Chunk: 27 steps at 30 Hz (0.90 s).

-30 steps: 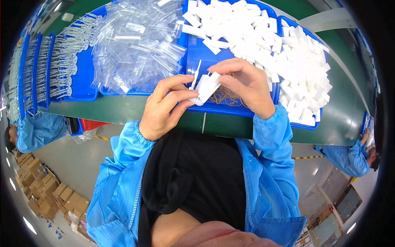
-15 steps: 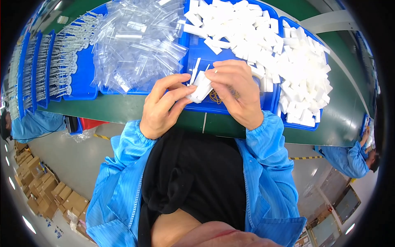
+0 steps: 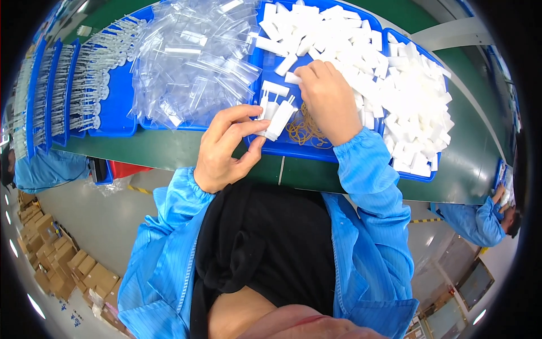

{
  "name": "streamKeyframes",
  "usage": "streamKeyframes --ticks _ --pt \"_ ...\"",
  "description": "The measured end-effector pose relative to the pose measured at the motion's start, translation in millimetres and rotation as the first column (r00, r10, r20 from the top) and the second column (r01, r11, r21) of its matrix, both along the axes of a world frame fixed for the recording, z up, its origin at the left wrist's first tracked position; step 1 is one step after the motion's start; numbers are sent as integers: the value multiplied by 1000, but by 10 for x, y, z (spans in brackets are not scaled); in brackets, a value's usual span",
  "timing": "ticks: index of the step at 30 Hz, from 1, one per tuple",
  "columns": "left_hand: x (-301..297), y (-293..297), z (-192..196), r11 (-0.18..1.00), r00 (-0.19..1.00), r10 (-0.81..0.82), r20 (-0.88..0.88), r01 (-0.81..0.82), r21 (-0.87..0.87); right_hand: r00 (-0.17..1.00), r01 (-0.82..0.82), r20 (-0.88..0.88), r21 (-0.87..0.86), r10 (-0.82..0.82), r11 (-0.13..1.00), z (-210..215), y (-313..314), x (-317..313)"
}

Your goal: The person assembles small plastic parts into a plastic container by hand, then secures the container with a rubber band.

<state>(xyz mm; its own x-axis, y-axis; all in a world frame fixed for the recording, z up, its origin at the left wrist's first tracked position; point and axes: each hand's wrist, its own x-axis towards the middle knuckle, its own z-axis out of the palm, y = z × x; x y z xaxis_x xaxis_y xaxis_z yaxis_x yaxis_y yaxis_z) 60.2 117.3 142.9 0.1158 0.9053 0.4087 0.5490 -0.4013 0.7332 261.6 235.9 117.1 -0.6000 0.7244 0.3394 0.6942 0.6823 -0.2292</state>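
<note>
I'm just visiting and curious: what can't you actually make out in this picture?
- Head view: the right hand covers whatever its fingers touch in the white pieces.
- The left hand holds a small white bundle; its piece count is too small to tell.
- The clear bags overlap, contents unclear.
- The left trays bend at the rim, blurred.

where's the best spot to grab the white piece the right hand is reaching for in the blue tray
Probably across the long sides of the white piece, coming from above and the right like the right hand. It lies flat on the blue tray with its left end clear; the pile of white pieces crowds its far side.
</note>
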Motion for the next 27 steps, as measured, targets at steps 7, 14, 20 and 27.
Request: streamKeyframes --ticks 7,14,20,27 --pt "-3 22 -18 997 996 -41 -80 46 55 998 0 63 -10 1 1000 43 -79 -35" --pt "-56 24 88 980 967 -109 -231 144 138 619 -300 -634 -737 -464 606 393 -85 76" --pt "14 85 158 950 943 -194 -271 249 186 207 -640 -637 -662 -743 390 291 -194 36" --pt "21 97 187 954 925 -192 -327 255 160 277 -621 -610 -703 -743 347 347 -353 -23"
